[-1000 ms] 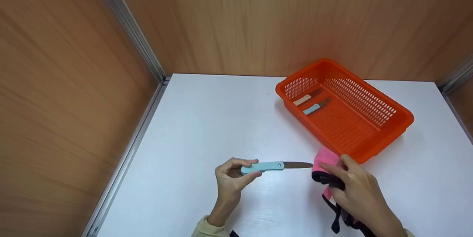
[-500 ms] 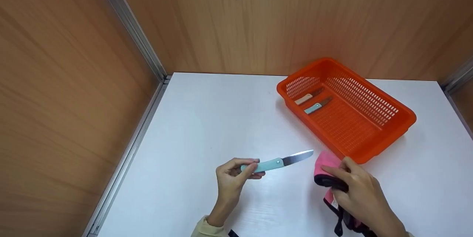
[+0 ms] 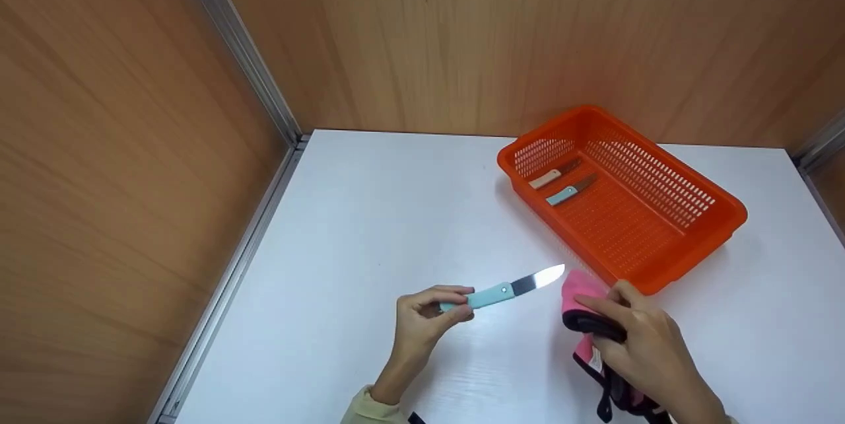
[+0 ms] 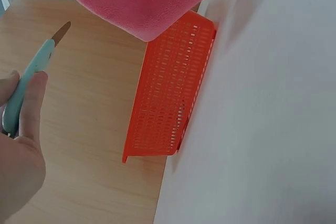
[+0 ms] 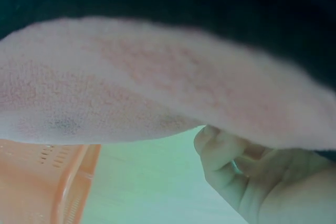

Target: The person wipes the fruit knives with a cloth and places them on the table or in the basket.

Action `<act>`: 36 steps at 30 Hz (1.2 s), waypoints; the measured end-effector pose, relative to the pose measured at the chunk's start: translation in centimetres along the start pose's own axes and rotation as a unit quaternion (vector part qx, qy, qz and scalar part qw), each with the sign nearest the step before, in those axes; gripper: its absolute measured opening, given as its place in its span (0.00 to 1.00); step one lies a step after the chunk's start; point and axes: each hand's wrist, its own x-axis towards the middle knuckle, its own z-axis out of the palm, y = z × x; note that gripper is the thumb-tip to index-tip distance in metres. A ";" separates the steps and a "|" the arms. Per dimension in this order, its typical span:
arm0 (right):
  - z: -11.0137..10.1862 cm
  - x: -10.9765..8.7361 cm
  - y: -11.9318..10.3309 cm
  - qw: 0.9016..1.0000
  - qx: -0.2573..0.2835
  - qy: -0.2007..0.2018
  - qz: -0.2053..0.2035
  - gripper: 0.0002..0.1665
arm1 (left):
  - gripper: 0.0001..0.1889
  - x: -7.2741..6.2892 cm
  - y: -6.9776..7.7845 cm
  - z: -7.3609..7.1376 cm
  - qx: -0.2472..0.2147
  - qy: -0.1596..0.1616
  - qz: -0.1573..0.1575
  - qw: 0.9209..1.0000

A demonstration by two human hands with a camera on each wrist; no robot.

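Note:
My left hand (image 3: 422,318) holds a folding knife (image 3: 492,295) by its light blue handle, with the blade out and tilted up to the right. In the left wrist view the same knife (image 4: 32,77) sits between thumb and fingers. My right hand (image 3: 637,331) pinches a folded pink cloth with dark edging (image 3: 582,290), just right of the blade tip; a dark loop hangs below it. The blade and cloth are apart. In the right wrist view the cloth (image 5: 105,87) covers much of the picture, over part of the right hand (image 5: 262,182).
An orange basket (image 3: 693,239) stands beyond my right hand on the white table (image 3: 370,212). Inside it lie a knife with a beige handle (image 3: 545,179) and one with a light blue handle (image 3: 562,195). Wooden panels (image 3: 462,41) rise behind and at the left.
The knife has turned from level to tilted, its tip rising away from the cloth, and its blade now shines. My left hand has shifted slightly right; the right hand still holds the cloth.

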 end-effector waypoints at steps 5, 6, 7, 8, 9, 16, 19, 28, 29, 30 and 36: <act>-0.4 0.4 -0.4 0.996 0.025 0.080 -0.032 0.28 | 0.13 -0.1 -0.3 0.3 0.026 -0.004 -0.003 1.000; -0.5 0.5 -0.5 0.994 0.027 0.099 -0.042 0.29 | 0.13 -0.1 -0.3 0.3 0.029 -0.008 -0.001 1.000; -0.6 0.7 -0.7 0.992 0.029 0.114 -0.049 0.29 | 0.13 -0.1 -0.4 0.3 0.031 -0.013 0.003 0.999; -0.7 0.8 -0.8 0.990 0.029 0.128 -0.057 0.30 | 0.13 -0.2 -0.4 0.3 0.034 -0.017 0.008 0.999; -0.8 1.0 -1.1 0.988 0.031 0.138 -0.062 0.30 | 0.13 -0.2 -0.5 0.4 0.036 -0.021 0.013 0.999; 0.2 1.6 -2.5 0.984 0.003 0.126 -0.129 0.32 | 0.11 -0.1 -0.6 1.2 0.040 -0.040 0.044 0.997; 1.2 1.6 -2.9 0.980 -0.030 0.091 -0.175 0.30 | 0.10 0.1 -0.6 1.7 0.021 -0.051 0.068 0.996; 2.1 1.1 -2.7 0.977 -0.069 0.062 -0.192 0.29 | 0.07 0.1 -0.5 2.0 -0.047 -0.062 0.120 0.990; 2.1 1.1 -2.6 0.978 -0.074 0.060 -0.188 0.29 | 0.08 0.1 -0.5 1.9 -0.051 -0.062 0.121 0.989; 2.0 1.1 -2.5 0.978 -0.078 0.057 -0.183 0.29 | 0.08 0.1 -0.5 1.9 -0.054 -0.062 0.121 0.989; 1.9 0.8 -1.7 0.987 -0.080 0.038 -0.135 0.28 | 0.07 0.1 -0.4 1.6 -0.064 -0.064 0.117 0.989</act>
